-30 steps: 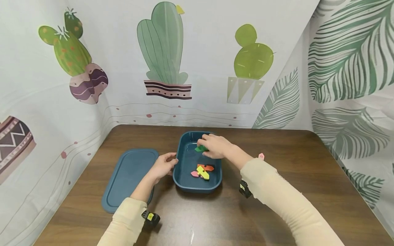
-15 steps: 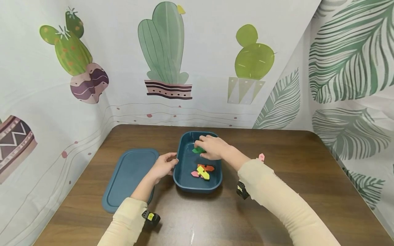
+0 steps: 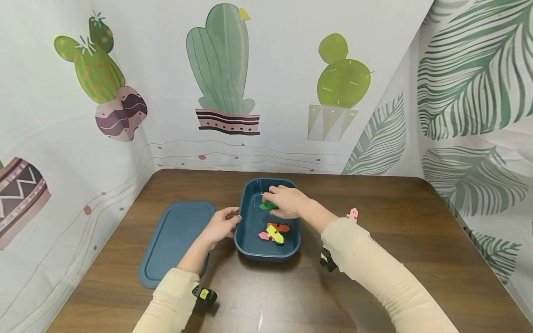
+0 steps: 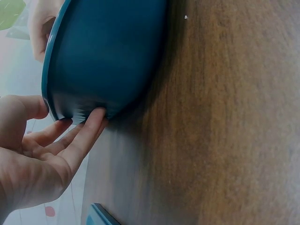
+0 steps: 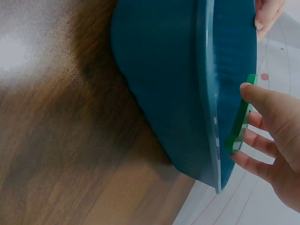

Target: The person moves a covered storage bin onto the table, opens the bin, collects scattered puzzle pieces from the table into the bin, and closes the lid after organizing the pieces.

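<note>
A deep blue plastic box (image 3: 266, 256) stands on the table. My left hand (image 3: 221, 225) grips its left side, thumb at the rim and fingers against the outer wall in the left wrist view. Over the far part of the box, my right hand (image 3: 290, 202) pinches a flat green notched piece (image 5: 242, 115) between thumb and fingers. On the box floor, nearer to me, lie an orange piece (image 3: 283, 227), a yellow piece (image 3: 275, 235) and a pink piece (image 3: 263, 236). The yellow one overlaps the other two.
A blue lid (image 3: 176, 243) lies flat left of the box, partly behind my left forearm. Another pink piece (image 3: 353, 214) lies on the wooden table (image 3: 399, 208) beyond my right sleeve. A printed cloth (image 3: 283, 83) hangs behind the table.
My right hand has shifted slightly left inside the box with the green piece. More of the pink piece on the table shows past the sleeve. My left hand stays put.
</note>
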Motion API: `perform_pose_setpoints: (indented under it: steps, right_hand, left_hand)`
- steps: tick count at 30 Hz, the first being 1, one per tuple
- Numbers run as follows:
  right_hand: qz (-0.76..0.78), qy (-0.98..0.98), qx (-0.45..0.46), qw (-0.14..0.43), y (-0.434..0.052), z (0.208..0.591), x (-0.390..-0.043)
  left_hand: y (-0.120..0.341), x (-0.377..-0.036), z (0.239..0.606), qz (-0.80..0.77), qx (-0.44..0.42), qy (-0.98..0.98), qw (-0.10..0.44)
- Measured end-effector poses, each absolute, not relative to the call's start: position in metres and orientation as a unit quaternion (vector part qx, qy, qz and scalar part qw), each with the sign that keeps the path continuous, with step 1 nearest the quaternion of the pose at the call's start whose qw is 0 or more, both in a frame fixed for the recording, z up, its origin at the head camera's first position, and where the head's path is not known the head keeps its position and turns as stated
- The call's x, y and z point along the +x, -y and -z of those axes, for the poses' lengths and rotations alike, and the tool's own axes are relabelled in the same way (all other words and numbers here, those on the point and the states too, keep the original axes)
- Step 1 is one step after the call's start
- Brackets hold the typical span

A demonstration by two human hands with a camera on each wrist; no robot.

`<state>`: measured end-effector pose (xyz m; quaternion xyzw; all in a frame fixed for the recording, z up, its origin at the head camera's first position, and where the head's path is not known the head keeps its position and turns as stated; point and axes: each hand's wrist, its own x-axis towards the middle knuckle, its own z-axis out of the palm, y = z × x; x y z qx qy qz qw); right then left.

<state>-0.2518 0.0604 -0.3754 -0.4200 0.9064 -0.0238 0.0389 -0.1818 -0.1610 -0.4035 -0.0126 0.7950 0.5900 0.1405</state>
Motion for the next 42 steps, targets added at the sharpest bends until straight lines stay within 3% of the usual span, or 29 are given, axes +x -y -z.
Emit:
perform_pose_setpoints:
  steps: [7, 18, 34, 42]
  right_hand:
    - [0.023, -0.907, -0.419, 0.035, -0.06, 0.375, -0.251]
    - [0.011, -0.905, -0.425, 0.028, -0.06, 0.375, -0.25]
    - [0.025, -0.904, -0.426, 0.033, -0.064, 0.373, -0.247]
    - [0.026, -0.902, -0.431, 0.008, -0.07, 0.372, -0.244]
  left_hand:
    - [0.161, -0.183, 0.405, -0.587, -0.011, -0.797, 0.142]
    - [0.167, -0.2, 0.435, -0.591, -0.021, -0.796, 0.133]
    - [0.167, -0.199, 0.435, -0.59, -0.029, -0.796, 0.131]
    - [0.167, -0.2, 0.436, -0.596, -0.027, -0.792, 0.131]
